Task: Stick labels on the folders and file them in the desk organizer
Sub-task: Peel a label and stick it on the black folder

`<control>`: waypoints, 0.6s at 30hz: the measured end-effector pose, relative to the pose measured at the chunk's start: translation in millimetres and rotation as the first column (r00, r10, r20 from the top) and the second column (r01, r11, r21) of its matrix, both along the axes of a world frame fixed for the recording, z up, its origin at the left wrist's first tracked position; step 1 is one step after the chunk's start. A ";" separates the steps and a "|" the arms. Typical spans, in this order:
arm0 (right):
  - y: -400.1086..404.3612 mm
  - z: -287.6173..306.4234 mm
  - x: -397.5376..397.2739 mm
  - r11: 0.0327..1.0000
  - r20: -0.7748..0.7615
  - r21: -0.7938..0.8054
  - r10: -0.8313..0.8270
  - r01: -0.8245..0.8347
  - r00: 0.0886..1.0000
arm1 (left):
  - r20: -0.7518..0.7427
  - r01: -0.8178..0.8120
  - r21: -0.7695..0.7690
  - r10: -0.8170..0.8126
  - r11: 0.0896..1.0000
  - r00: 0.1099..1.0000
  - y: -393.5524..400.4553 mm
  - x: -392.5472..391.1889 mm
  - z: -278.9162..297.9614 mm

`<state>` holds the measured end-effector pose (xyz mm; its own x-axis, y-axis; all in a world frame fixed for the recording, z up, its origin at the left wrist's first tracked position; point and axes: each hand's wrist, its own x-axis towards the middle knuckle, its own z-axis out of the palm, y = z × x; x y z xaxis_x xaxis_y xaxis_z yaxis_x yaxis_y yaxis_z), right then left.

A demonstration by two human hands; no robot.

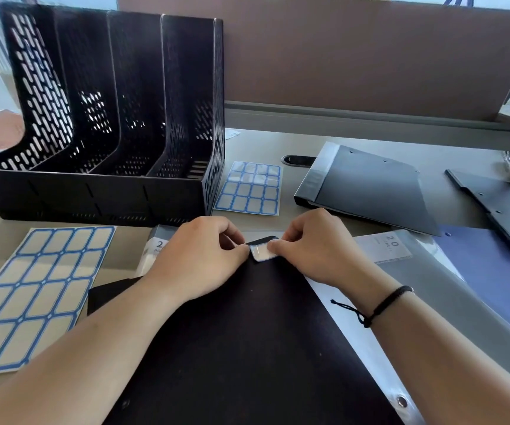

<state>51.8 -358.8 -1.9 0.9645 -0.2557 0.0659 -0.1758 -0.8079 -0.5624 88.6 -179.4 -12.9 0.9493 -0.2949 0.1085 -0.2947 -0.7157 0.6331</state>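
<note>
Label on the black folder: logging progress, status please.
Left hand and right hand pinching label at black folder top edge. Organizer slots hold no folders. Nothing in the way.

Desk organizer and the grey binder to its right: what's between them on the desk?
In the head view, a small label sheet lies flat between the desk organizer and the grey binder, close beside the organizer's right wall. Behind it, a dark oval cable port.

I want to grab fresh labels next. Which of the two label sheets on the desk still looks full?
The small label sheet right of the desk organizer looks full. The large sheet at the near left shows a yellowish gap at its left edge.
</note>
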 end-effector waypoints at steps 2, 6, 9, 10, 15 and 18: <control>0.2 0.4 -0.8 1.000 0.005 -0.004 -0.001 0.001 1.000 | 0.004 -0.002 0.005 0.002 1.000 1.000 -0.8 -0.9 0.6; 0.3 0.9 -1.9 1.000 0.012 -0.012 -0.001 0.002 1.000 | 0.016 -0.007 0.006 0.007 1.000 1.000 -1.2 -1.4 0.8; 0.9 0.6 -2.8 1.000 0.023 -0.012 0.004 -0.004 1.000 | 0.022 -0.014 0.010 0.014 1.000 1.000 -1.4 -2.0 1.3; 1.0 0.2 -3.0 1.000 0.026 -0.016 0.005 -0.004 1.000 | 0.026 -0.014 0.008 0.014 1.000 1.000 -1.5 -2.4 1.8; 0.1 2.2 -4.4 0.998 0.033 -0.063 -0.015 0.017 0.999 | 0.023 -0.002 0.021 0.001 1.000 1.000 -0.1 -2.7 1.9; -3.8 4.8 -8.3 0.995 0.032 -0.098 -0.032 0.035 0.999 | 0.031 -0.003 0.034 0.002 0.999 1.000 -0.1 -3.6 3.0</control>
<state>43.5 -362.5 2.9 0.9527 -0.2788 0.1212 -0.1881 -0.8537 -0.4856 85.0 -179.5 -10.0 0.9464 -0.2966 0.1281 -0.3122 -0.7376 0.5987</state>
